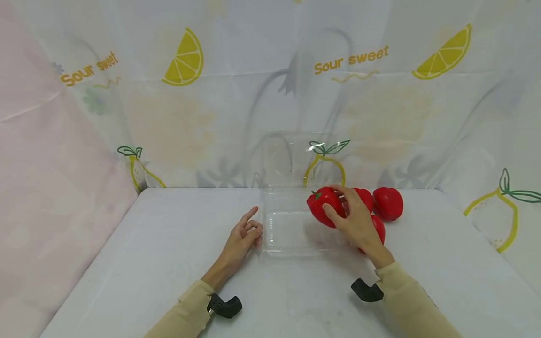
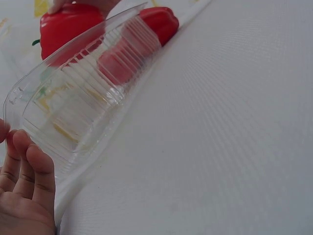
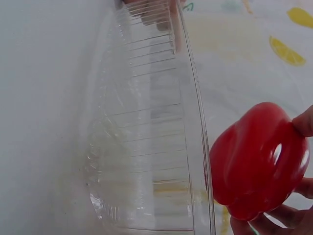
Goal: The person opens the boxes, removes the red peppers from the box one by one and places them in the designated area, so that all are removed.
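Observation:
My right hand (image 1: 357,220) grips a red bell pepper (image 1: 324,206) with a green stem, thumb on the near side and fingers around the far side. It hangs over the right part of a clear plastic box (image 1: 291,251); in the right wrist view the pepper (image 3: 259,161) shows beyond the box's rim (image 3: 200,117). The box's transparent lid (image 1: 279,157) stands raised at the back. At the left edge, my left hand (image 1: 241,241) pinches the rim, index finger stretched out; in the left wrist view its fingertips (image 2: 36,156) meet the rim.
Three more red peppers sit right of the box: one at the back right (image 1: 388,204), one behind my right hand (image 1: 364,198), one partly hidden by it (image 1: 379,227). A lemon-printed curtain (image 1: 236,108) hangs behind the white table (image 1: 169,244).

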